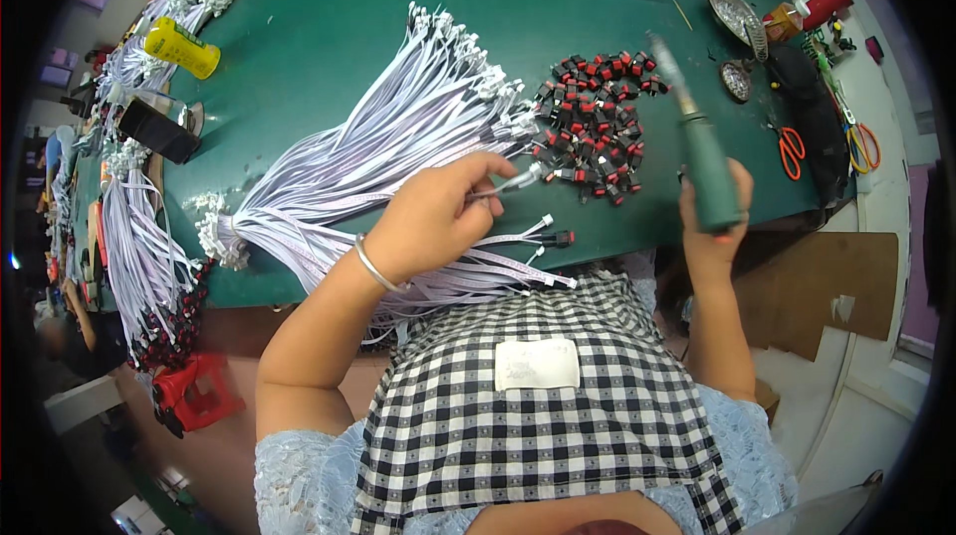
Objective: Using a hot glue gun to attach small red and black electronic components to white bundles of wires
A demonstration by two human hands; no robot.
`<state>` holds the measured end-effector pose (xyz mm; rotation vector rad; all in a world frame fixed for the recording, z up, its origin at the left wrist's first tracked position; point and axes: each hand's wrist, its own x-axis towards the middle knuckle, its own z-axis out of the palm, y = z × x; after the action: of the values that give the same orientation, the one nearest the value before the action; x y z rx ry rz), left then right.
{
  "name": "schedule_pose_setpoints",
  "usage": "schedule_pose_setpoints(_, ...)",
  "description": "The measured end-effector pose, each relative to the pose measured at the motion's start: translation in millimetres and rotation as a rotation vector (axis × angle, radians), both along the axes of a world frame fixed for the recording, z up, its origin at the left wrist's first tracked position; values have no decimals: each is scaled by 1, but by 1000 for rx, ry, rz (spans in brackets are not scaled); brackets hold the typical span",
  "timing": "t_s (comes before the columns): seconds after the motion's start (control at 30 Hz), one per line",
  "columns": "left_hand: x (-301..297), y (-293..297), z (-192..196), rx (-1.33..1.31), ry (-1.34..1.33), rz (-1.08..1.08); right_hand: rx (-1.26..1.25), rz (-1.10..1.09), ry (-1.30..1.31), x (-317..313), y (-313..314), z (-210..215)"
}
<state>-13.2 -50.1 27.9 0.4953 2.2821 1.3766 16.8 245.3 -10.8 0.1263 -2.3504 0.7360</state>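
The left hand [433, 221] pinches a white wire lead [513, 183] near its connector end, at the edge of the pile of red-and-black switches [596, 122]. The right hand [717, 226] is wrapped around a green-handled soldering iron [702, 141], tip raised. Best to keep the lead steady on the green bench [339, 7] and steer the tip well clear of the fanned wire bundle [398, 136].

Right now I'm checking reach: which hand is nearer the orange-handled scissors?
Right. The right hand, gripping the green soldering iron, sits just left of the scissors; the left hand pinches a wire much farther left.
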Motion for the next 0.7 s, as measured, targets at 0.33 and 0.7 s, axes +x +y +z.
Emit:
schedule_pose_setpoints(0.33,2,12,5,-90,213,-120,-1312,463,-695,19,-67,26)
schedule_pose_setpoints(0.7,24,-1,-3,305,-397,75,-1371,587,-760,25,-79,17)
